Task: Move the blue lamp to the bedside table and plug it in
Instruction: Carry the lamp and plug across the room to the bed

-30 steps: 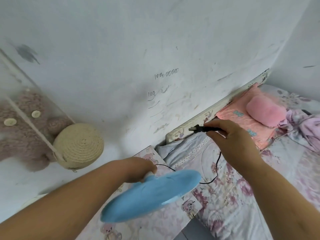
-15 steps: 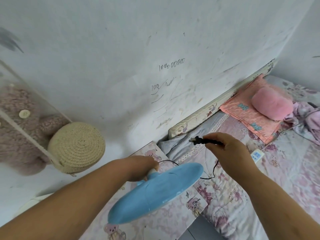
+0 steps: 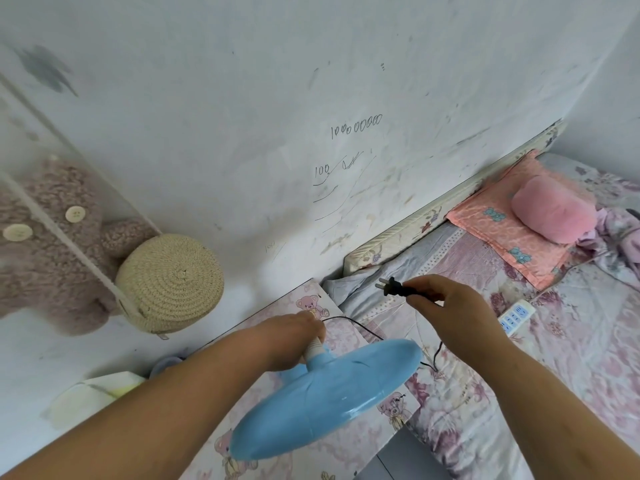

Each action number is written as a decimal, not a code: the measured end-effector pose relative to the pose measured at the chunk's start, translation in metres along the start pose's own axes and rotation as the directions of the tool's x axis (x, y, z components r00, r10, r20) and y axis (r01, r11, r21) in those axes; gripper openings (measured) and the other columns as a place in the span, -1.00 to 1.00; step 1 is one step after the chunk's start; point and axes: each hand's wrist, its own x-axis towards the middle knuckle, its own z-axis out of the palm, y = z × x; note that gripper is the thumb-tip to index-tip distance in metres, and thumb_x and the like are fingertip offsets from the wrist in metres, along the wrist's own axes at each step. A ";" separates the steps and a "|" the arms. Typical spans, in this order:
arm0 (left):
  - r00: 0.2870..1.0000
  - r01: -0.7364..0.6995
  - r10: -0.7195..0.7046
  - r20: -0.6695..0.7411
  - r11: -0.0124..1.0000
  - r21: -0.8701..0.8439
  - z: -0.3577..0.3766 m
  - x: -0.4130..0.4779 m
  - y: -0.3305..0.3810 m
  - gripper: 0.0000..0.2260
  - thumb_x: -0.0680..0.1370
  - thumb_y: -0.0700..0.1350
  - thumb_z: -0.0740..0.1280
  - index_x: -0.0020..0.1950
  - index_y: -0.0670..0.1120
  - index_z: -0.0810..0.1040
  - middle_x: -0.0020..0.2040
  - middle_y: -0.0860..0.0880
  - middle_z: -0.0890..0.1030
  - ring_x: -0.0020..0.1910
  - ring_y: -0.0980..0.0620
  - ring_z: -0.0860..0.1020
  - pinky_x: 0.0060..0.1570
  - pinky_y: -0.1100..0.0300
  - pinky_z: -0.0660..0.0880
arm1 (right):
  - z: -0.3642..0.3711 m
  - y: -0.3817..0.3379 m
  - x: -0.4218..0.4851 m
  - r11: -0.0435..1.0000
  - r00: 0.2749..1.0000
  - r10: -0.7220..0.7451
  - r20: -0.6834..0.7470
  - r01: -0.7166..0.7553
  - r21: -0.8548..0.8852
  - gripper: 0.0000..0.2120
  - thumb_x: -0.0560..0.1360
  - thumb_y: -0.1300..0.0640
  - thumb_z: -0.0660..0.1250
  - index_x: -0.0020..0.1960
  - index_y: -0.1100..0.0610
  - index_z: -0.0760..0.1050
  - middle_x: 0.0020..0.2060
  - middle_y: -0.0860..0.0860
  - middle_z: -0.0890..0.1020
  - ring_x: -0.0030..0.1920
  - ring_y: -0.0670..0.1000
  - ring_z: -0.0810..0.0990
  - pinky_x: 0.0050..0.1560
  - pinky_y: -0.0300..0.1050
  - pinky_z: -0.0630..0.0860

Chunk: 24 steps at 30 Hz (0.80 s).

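The blue lamp (image 3: 329,396) is tilted, its round blue base toward me, above the bedside table (image 3: 311,306), whose top is covered in pink teddy-bear paper. My left hand (image 3: 287,337) grips the lamp's white neck. My right hand (image 3: 450,313) pinches the black plug (image 3: 393,286) by its cord end, prongs pointing left, above the bed's edge. The thin black cord (image 3: 360,325) runs from the lamp behind my hands. A white power strip (image 3: 516,315) lies on the bedspread just right of my right hand.
A marked white wall rises behind. A woven round bag (image 3: 169,282) and a fuzzy mauve coat (image 3: 45,244) hang at the left. The bed (image 3: 571,375) with floral cover fills the right, with a coral pillow (image 3: 498,226) and pink plush cushion (image 3: 550,209).
The lamp has come lower and nearer the table, its base tilting more toward me. My right hand with the plug has drawn down and back from the mattress edge. The power strip has come into view.
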 end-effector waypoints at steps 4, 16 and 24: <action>0.999 0.035 -0.035 0.000 0.999 0.003 0.002 -0.004 0.001 -0.65 0.50 -0.15 0.28 0.27 0.04 0.40 0.31 -0.03 0.43 0.18 -0.08 0.49 0.16 -0.02 0.45 | 0.002 0.003 -0.002 1.000 1.000 0.012 0.026 -0.012 0.007 -0.86 0.49 0.04 0.36 -0.05 -0.20 0.60 -0.23 -0.22 0.67 -0.24 -0.25 0.59 -0.36 -0.30 0.38; 0.956 0.271 -0.276 -0.099 0.961 -0.058 -0.023 -0.018 0.015 -0.47 0.54 -0.31 0.13 0.47 0.07 0.25 0.47 -0.02 0.31 0.27 -0.06 0.50 0.19 0.04 0.47 | -0.007 0.026 0.000 0.999 0.998 0.023 0.062 -0.026 0.046 -0.91 0.48 0.02 0.35 -0.05 -0.16 0.60 -0.26 -0.14 0.66 -0.30 -0.11 0.60 -0.38 -0.25 0.39; 0.890 0.260 -0.303 -0.342 0.951 -0.166 -0.078 -0.012 0.091 -0.71 0.62 -0.06 0.11 0.30 0.11 0.43 0.36 0.00 0.44 0.22 -0.04 0.49 0.11 0.10 0.41 | -0.033 0.043 0.014 0.999 0.988 -0.019 0.155 0.011 0.050 -0.91 0.50 0.02 0.34 -0.02 -0.09 0.60 -0.27 -0.09 0.65 -0.32 -0.04 0.58 -0.38 -0.17 0.44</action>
